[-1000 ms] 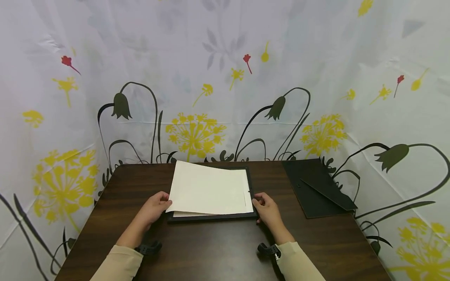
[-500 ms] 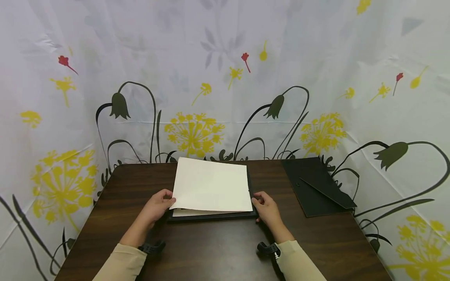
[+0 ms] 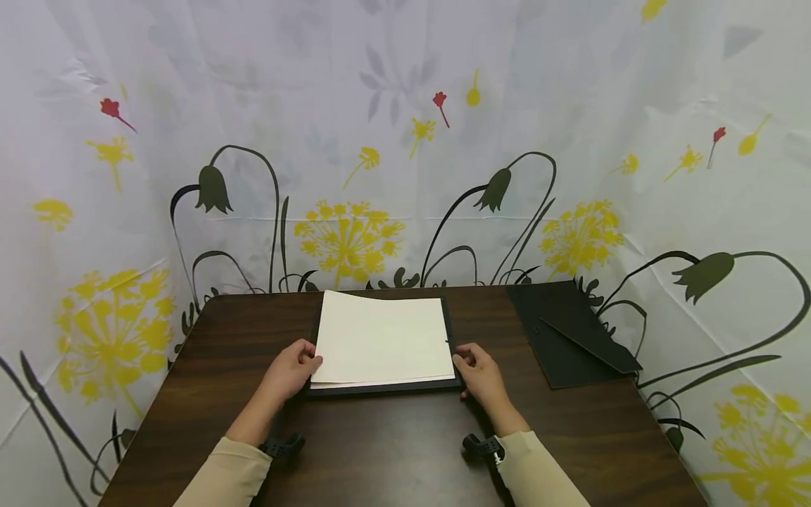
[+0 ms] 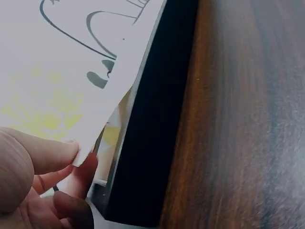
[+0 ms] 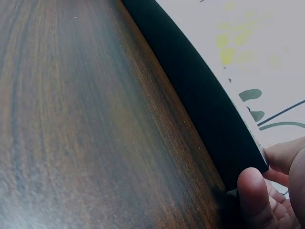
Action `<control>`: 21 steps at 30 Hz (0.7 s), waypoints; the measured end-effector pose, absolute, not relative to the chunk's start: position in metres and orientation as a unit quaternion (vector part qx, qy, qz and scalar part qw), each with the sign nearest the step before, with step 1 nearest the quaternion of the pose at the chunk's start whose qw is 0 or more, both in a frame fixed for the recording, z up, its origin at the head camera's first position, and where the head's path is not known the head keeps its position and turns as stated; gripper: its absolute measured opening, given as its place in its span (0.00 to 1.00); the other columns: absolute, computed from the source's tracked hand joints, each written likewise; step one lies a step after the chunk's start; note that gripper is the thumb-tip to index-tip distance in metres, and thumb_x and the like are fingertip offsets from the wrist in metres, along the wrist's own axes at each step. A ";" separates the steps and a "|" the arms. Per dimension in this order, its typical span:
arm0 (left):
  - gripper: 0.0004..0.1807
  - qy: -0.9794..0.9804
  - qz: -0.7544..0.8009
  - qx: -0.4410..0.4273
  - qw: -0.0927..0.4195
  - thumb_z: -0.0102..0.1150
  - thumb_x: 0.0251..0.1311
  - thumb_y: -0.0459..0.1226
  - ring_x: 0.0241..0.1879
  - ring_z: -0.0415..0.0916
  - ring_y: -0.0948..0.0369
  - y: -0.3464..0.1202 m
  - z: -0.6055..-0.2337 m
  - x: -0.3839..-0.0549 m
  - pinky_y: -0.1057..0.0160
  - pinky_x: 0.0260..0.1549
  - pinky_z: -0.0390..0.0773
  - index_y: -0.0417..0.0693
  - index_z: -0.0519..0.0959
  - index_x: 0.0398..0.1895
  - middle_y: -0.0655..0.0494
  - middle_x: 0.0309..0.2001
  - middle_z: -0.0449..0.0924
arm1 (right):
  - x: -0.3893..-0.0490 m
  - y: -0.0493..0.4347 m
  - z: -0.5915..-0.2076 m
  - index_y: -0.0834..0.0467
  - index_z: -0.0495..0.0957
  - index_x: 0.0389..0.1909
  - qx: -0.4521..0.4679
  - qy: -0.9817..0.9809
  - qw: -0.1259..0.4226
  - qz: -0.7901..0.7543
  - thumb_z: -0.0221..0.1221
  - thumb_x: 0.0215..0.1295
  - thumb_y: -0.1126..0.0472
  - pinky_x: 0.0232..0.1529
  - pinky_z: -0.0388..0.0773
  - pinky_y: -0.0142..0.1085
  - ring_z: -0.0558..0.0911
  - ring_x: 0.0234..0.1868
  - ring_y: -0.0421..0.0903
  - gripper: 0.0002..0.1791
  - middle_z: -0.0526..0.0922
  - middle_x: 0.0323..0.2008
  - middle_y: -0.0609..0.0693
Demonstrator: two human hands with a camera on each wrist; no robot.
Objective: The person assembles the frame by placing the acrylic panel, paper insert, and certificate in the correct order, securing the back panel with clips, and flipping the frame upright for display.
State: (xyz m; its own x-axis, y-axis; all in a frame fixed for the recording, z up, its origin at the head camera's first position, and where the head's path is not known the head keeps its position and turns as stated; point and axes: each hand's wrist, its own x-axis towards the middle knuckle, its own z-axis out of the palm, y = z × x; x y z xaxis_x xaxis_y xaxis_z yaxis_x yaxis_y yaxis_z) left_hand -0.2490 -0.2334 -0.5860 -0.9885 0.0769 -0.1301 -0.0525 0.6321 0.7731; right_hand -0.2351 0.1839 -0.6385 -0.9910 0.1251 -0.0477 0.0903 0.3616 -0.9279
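Observation:
A cream sheet of paper (image 3: 383,338) lies over a black picture frame (image 3: 395,387) on the table, its far left corner lifted a little. My left hand (image 3: 290,369) pinches the sheet near its front left corner between thumb and fingers; in the left wrist view that edge of the sheet (image 4: 97,121) stands slightly above the black frame side (image 4: 155,109). My right hand (image 3: 481,373) grips the frame's front right corner. In the right wrist view, a fingertip (image 5: 252,183) is at the outer corner and the thumb is over the rim.
A black backing board (image 3: 545,352) with a stand flap (image 3: 589,345) lies at the right of the dark wooden table (image 3: 380,451). A flower-printed curtain (image 3: 380,105) hangs right behind the table and along both sides.
My left hand has moved slightly right with the sheet, which turned straighter and came down over the frame. The right hand stays at the frame's corner.

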 end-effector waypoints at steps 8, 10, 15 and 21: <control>0.31 0.927 0.369 0.019 0.069 0.70 0.72 0.41 0.43 0.74 0.50 -0.234 -0.596 -0.248 0.54 0.40 0.74 0.38 0.74 0.72 0.39 0.48 0.76 | -0.234 0.183 -0.636 0.53 0.82 0.64 -0.067 -0.828 0.010 0.556 0.66 0.78 0.57 0.16 0.82 0.42 0.75 0.14 0.46 0.17 0.80 0.36 0.54; 0.35 0.930 0.359 0.029 0.070 0.72 0.70 0.42 0.41 0.71 0.50 -0.235 -0.601 -0.247 0.54 0.39 0.72 0.40 0.73 0.76 0.39 0.47 0.71 | -0.234 0.183 -0.637 0.50 0.81 0.67 -0.061 -0.827 0.010 0.558 0.65 0.79 0.57 0.17 0.82 0.43 0.74 0.16 0.46 0.19 0.78 0.35 0.54; 0.35 0.938 0.335 0.052 0.076 0.72 0.71 0.44 0.37 0.64 0.53 -0.237 -0.605 -0.243 0.56 0.35 0.66 0.45 0.75 0.78 0.44 0.42 0.65 | -0.236 0.183 -0.638 0.43 0.80 0.70 -0.052 -0.830 0.011 0.556 0.64 0.80 0.56 0.18 0.83 0.42 0.75 0.17 0.46 0.22 0.79 0.36 0.54; 0.34 0.934 0.337 0.073 0.098 0.70 0.73 0.43 0.34 0.62 0.54 -0.241 -0.602 -0.240 0.56 0.33 0.65 0.46 0.74 0.79 0.46 0.39 0.65 | -0.236 0.183 -0.640 0.39 0.85 0.67 -0.019 -0.855 0.009 0.519 0.59 0.84 0.56 0.19 0.83 0.40 0.77 0.15 0.48 0.18 0.80 0.44 0.56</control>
